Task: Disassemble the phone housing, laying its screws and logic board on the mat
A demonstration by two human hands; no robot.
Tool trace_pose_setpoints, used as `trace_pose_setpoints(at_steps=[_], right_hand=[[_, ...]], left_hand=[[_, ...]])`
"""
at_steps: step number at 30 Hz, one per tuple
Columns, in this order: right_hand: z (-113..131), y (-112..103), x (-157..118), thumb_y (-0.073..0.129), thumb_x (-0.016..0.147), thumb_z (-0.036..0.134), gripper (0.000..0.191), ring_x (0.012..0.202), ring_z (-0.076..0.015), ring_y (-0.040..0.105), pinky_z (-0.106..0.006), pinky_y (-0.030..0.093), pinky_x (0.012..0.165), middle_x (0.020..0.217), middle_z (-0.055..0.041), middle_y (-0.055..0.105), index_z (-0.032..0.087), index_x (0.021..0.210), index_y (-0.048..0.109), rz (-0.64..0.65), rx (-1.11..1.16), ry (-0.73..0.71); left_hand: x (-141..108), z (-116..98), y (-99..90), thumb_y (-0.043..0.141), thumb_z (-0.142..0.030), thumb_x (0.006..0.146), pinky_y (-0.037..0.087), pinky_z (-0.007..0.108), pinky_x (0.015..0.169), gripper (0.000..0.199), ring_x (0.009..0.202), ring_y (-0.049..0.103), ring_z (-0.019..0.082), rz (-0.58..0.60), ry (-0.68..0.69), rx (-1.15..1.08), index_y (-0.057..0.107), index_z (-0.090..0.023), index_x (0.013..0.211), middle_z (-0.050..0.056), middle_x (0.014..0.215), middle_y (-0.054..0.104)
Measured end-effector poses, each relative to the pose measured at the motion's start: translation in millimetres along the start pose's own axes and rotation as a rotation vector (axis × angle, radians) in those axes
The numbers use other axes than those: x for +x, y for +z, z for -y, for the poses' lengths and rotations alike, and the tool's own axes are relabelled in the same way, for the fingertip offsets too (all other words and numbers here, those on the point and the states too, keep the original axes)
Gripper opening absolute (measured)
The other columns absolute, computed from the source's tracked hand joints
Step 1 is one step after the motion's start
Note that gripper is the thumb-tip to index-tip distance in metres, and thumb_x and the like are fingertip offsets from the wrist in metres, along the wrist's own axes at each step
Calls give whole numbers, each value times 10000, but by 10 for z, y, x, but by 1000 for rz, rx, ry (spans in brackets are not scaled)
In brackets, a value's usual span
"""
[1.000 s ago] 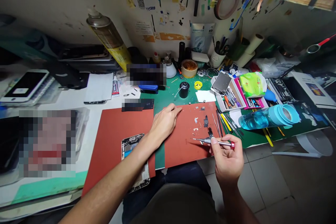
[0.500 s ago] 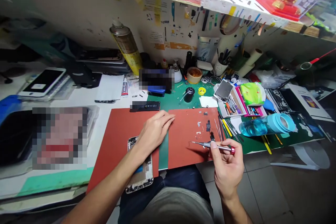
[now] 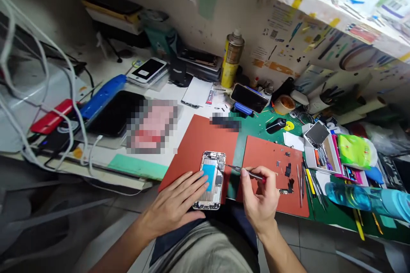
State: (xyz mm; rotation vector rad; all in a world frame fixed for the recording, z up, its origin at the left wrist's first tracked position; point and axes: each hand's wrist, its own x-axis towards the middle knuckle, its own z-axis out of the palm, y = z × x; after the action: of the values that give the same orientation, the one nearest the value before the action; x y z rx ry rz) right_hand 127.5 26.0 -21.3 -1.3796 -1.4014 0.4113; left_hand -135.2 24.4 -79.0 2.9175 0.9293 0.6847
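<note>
An opened phone housing [image 3: 219, 185] with a blue pad [image 3: 209, 175] inside lies at the near edge of the left red-brown mat [image 3: 192, 145]. Across its left side rests my left hand [image 3: 179, 198], fingers stretched out flat and the thumb by its lower edge. A slim screwdriver [image 3: 237, 168] is gripped between the fingers of my right hand [image 3: 261, 198]. Its tip points left at the upper right part of the housing; whether it touches a screw is too small to tell. Small phone parts [image 3: 288, 169] lie on the right mat [image 3: 262, 149], beyond my right hand.
Tweezers and thin tools [image 3: 310, 183] lie right of the mats, near a blue water bottle [image 3: 355, 196] on its side. A phone on a blue stand [image 3: 250, 98] and a yellow spray can [image 3: 231, 59] stand behind. White cables [image 3: 68, 106] hang at the left. A shelf [image 3: 307, 4] overhangs the back.
My view has turned left. My left hand has drawn back from between the mats onto the housing. The screwdriver in my right hand has moved from over the right mat to the housing.
</note>
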Motion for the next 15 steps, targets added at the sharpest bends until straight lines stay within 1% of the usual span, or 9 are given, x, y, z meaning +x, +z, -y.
trace_pose_setpoints(at_steps=[2,3,5,8,11,15], right_hand=[[13,121,-3,698,1016,153,169,814,-167,799,-249,667,713,962,-45,769,217,1140,605,25,-38,-66],[17,167,-5,696,1017,148,172,837,-176,806,-262,673,731,983,-57,779,216,1146,604,36,-57,-94],[20,234,1,685,1021,139,189,858,-191,812,-287,682,752,1004,-73,786,212,1173,599,58,-88,-137],[26,285,67,658,1032,127,219,842,-196,803,-311,684,749,997,-81,775,206,1222,582,107,-121,-199],[47,321,209,635,1042,132,206,802,-189,778,-314,667,724,969,-72,752,208,1224,573,181,-172,-262],[69,399,428,594,1069,177,144,718,-163,724,-285,619,660,916,-43,713,209,1204,557,281,-233,-331]], left_hand=[[4,14,46,719,-375,1029,424,529,1271,595,1508,530,339,-16,-8,-12,566,-89,1528,168,1549,636],[14,22,68,711,-363,1033,421,528,1275,577,1518,519,338,-25,-16,-19,572,-98,1526,164,1554,632],[33,34,108,695,-382,1039,417,524,1280,561,1521,517,338,-45,-30,-27,586,-108,1516,163,1551,635],[38,37,156,679,-434,1044,391,514,1300,564,1500,542,327,-82,-47,-38,607,-102,1495,165,1519,660],[28,21,190,696,-489,1027,376,502,1311,570,1478,566,319,-119,-66,-60,644,-114,1453,152,1484,688],[25,-4,221,732,-523,996,407,496,1297,556,1471,574,316,-169,-98,-114,679,-138,1394,141,1461,705]])
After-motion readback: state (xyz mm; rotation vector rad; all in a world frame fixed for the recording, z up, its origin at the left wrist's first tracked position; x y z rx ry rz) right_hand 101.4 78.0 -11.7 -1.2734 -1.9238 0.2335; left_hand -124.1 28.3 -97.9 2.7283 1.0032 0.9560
